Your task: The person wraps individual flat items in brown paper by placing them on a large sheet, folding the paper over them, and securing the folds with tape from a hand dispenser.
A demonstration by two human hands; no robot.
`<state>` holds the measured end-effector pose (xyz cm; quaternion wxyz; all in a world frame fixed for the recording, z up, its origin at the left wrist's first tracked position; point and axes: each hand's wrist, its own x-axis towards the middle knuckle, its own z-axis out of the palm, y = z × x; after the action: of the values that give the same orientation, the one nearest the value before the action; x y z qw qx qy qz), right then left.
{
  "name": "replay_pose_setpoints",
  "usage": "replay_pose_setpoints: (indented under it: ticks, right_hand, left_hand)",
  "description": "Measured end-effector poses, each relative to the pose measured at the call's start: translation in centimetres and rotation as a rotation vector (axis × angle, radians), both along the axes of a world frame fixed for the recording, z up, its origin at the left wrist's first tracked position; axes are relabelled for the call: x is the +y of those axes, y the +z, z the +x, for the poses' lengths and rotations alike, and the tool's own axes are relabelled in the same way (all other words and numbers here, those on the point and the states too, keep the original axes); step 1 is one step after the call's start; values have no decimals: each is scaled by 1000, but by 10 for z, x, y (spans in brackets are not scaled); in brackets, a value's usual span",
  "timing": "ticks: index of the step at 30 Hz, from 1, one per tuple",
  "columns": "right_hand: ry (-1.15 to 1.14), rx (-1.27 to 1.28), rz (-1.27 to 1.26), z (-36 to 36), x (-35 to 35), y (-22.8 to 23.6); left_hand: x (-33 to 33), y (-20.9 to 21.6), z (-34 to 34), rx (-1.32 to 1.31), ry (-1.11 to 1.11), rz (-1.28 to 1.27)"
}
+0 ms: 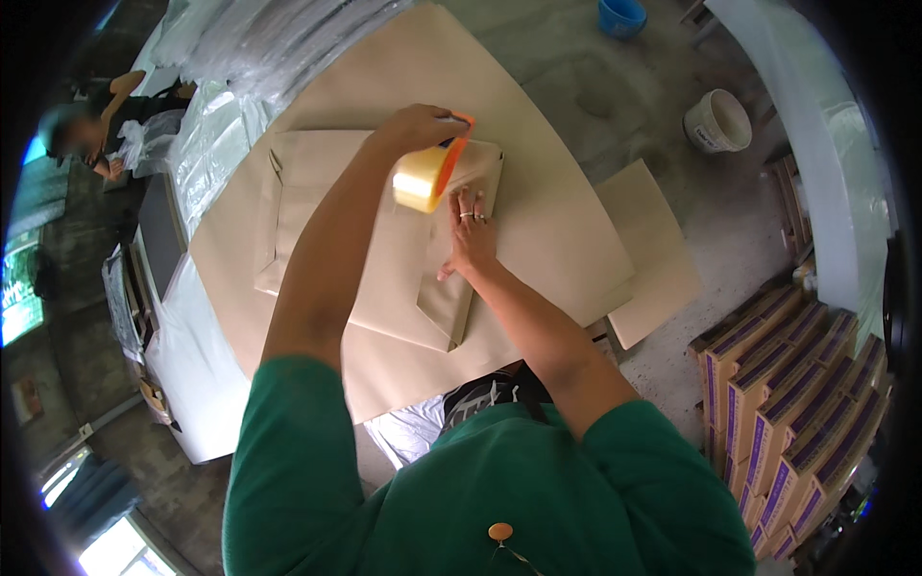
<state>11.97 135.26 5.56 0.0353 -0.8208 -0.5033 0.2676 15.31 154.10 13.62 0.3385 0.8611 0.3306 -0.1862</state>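
One co-worker (91, 144) was bent low at the far left, at ten o'clock from the brown-wrapped parcel (384, 269). A pale sheet (192, 336) ran along eight o'clock, and crinkled clear plastic (274, 48) reached eleven, meeting the edge of the large brown sheet (567, 230) beneath the parcel. On that side only a narrow margin of sheet lay beyond the parcel, which rested aslant near the middle, its folded flap toward four o'clock.

The left hand (415, 130) was up at about half past twelve, its fingers closed around an orange tape dispenser (448, 175) with a yellowish roll. The dispenser hung over the parcel's upper part; whether it touched the paper I could not tell. The right hand (471, 240) lay palm down near the parcel's three o'clock edge, fingers extended, grasping nothing. Past it the brown sheet spread wide, leaving elbow room before its curved edge.

A brown board (653, 254) jutted out at three o'clock. Concrete floor (624, 115) opened toward two, with a blue bucket (622, 17) and a white bucket (717, 123) standing well apart. Stacked cartons (788, 422) bounded four o'clock.
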Motion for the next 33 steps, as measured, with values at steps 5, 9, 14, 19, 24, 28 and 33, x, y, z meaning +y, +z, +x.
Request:
replay_pose_setpoints:
  ticks: [5,9,14,19,24,28,33]
  right_hand:
    - [-47,-15,-26,20,-13,-13]
    - [11,25,-29,17,-14,-9]
    - [35,-18,77,14,-15,-32]
    - [29,102,66,35,-20,-7]
    - [62,173,220,1,-15,-40]
    - [34,162,290,9,-36,-46]
    - [45,197,344,5,-40,-49]
  left_hand:
    - [-17,-13,39,446,-25,-86]
    - [-41,-20,-51,524,42,-250]
    - [-116,-4,-168,873,-49,-370]
    - [-141,-30,-163,1001,-332,-281]
    - [-128,-80,-145,1049,-268,-43]
    - [-122,-94,-115,893,-238,194]
    - [-115,-120,-146,559,32,465]
